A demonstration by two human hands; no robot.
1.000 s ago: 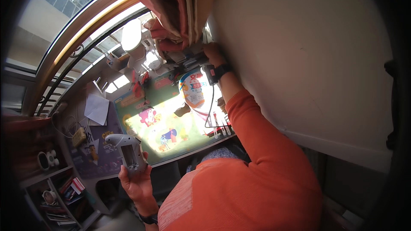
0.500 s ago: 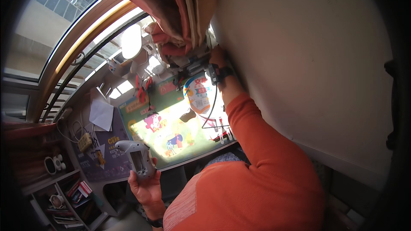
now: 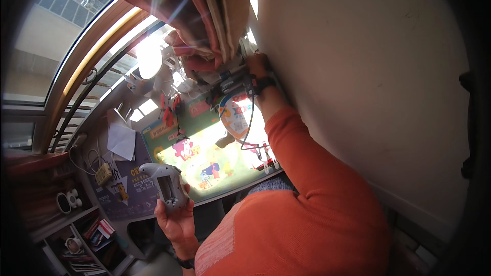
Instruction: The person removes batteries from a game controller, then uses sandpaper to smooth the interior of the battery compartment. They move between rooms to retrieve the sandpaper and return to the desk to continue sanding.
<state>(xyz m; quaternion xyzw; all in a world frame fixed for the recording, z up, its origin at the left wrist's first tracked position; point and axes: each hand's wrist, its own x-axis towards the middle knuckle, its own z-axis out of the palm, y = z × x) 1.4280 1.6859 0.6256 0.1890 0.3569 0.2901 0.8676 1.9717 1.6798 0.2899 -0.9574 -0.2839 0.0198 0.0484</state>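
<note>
Grey controller (image 3: 169,186): we clasp it in our left hand (image 3: 176,220), rectangular hollow facing us, near the purple mat (image 3: 130,194). Hands well apart; our right hand (image 3: 257,64) is near the curtain (image 3: 204,20), its grip we cannot tell.

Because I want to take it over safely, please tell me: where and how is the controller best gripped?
Probably by the rounded horn, coming from the person's left: this end of the controller points that way, free of the left hand, which holds the lower end. Pinching its sides should avoid the open bay.
</note>
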